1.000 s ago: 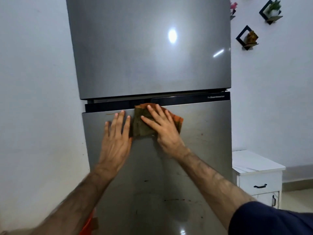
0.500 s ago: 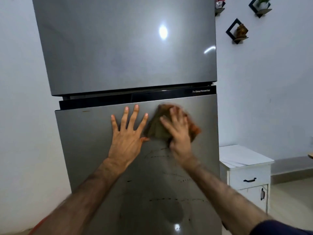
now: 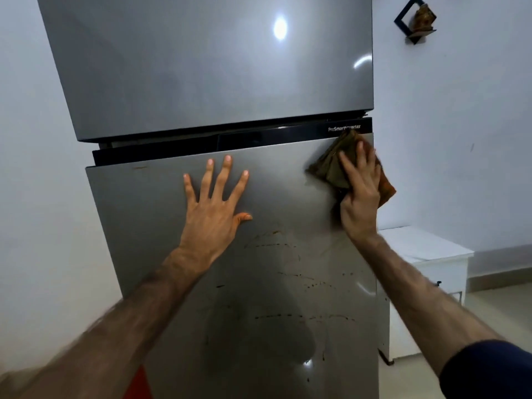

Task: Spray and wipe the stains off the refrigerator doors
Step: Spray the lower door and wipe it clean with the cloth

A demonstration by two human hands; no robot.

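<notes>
A tall grey refrigerator fills the view, with an upper door (image 3: 201, 67) and a lower door (image 3: 161, 226). Brown streaky stains (image 3: 290, 254) run across the middle of the lower door, with more further down. My left hand (image 3: 214, 203) lies flat on the lower door with its fingers spread. My right hand (image 3: 359, 194) presses a folded brown and orange cloth (image 3: 331, 165) against the top right corner of the lower door, fingers straight over it. The cloth overlaps the black strip between the doors.
A white cabinet (image 3: 426, 254) with a drawer stands right of the refrigerator. A small black diamond-shaped wall shelf (image 3: 414, 21) hangs at the upper right. White walls flank the refrigerator. Something orange (image 3: 138, 384) shows at the bottom, left of the door.
My right hand has slid the cloth rightward along the top of the lower door, from beside my left hand to the right corner. My left hand stays flat on the door.
</notes>
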